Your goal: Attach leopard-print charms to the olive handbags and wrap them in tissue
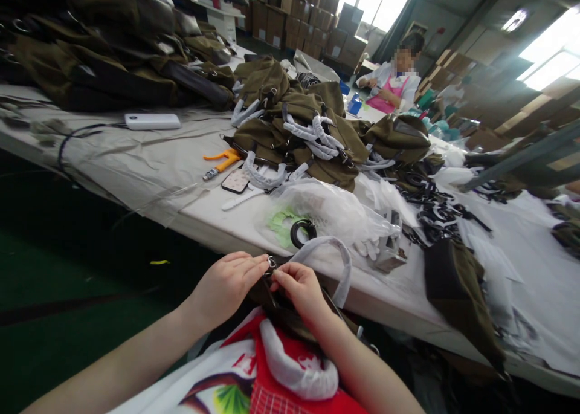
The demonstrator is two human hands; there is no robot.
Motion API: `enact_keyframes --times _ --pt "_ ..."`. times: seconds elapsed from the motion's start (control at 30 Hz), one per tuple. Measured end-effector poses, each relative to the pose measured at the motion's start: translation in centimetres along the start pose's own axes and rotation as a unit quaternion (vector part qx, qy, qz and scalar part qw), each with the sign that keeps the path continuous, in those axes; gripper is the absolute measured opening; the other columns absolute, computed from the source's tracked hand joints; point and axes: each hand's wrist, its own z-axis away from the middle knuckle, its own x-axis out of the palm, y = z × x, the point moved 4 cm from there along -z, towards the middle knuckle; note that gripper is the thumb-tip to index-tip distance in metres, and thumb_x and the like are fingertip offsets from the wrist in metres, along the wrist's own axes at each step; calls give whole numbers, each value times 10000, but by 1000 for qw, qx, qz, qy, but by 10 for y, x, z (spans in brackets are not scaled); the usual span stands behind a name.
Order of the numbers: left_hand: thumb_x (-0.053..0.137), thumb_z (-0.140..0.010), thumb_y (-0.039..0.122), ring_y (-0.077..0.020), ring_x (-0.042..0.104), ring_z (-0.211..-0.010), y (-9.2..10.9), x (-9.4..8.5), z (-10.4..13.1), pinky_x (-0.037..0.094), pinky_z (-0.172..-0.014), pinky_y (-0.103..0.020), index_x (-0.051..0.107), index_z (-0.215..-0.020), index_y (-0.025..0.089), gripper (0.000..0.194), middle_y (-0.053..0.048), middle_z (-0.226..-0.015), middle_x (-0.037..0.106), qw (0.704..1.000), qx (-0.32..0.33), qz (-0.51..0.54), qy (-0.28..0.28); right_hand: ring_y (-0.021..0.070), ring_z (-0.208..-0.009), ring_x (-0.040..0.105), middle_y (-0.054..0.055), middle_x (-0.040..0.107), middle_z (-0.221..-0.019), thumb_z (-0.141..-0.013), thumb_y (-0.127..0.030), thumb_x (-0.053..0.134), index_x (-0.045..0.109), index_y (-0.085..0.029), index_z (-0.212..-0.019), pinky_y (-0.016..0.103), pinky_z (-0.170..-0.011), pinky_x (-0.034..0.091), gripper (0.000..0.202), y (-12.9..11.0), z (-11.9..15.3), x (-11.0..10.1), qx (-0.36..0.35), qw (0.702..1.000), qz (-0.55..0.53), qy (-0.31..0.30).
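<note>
An olive-green handbag (283, 314) rests against my lap at the table's front edge, mostly covered by my hands and forearms. Its two handles are wrapped in pale grey padding; one handle (343, 263) arches beyond my right hand and the other (294, 365) hangs over my red apron. My left hand (226, 286) is closed, its fingertips gripping the bag beside a small silver metal ring (271, 261). Just right of that ring, my right hand (299, 286) pinches the bag's edge with thumb and forefinger. The exact part between the fingertips is too small to make out.
Piled olive bags (299, 118) cover the table behind. Nearer lie orange-handled pliers (222, 163), a phone (235, 179), a clear plastic bag (335, 205), a black roll (302, 232) and a metal box (389, 254). A white power bank (153, 121) sits left. A co-worker (393, 87) stands across.
</note>
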Motion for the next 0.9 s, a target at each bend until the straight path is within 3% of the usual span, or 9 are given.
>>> enact_keyframes --times 0.17,0.37,0.57,0.67,0.8,0.9 --pt "469 -916 122 -175 705 -947 0 -1 1 538 -952 -332 694 -1031 174 257 -61 -1047 753 999 -5 15 46 78 -444 420 -8 596 -510 -771 -407 664 659 -146 -688 201 -457 285 274 0 0 -2 -19 999 35 0" --pt "474 -910 118 -178 689 -1021 5 -3 4 550 -967 -335 697 -998 193 251 -55 -1048 752 995 29 47 82 44 -387 307 -3 608 -521 -764 -496 671 660 -138 -695 202 -397 170 364 -1 -2 -2 1 999 35 2" --pt "469 -896 85 -151 688 -1021 11 2 1 510 -1027 -333 698 -1011 226 292 -36 -1093 743 991 27 102 80 20 -349 205 -53 496 -460 -708 -566 710 594 -144 -632 225 -376 76 444 2 0 1 59 993 -105 -21" --pt "514 -883 137 -166 691 -994 13 4 -2 532 -981 -313 696 -992 220 227 -46 -1064 743 986 -16 150 69 26 -346 174 -96 360 -384 -698 -515 733 550 -156 -593 224 -380 65 417 5 0 2 77 983 -168 -15" --pt "491 -905 237 -201 660 -1023 -4 4 -11 533 -917 -296 678 -1013 196 220 -85 -1096 706 963 -165 194 90 26 -348 165 -101 354 -398 -691 -494 745 554 -154 -627 221 -381 53 395 6 -1 0 76 979 -191 11" --pt "455 -914 291 -214 643 -977 -18 11 -24 501 -893 -317 676 -990 198 251 -77 -1039 694 951 -223 210 29 30 -351 174 -97 360 -410 -694 -519 738 556 -158 -639 216 -381 69 408 9 -2 0 59 981 -183 15"
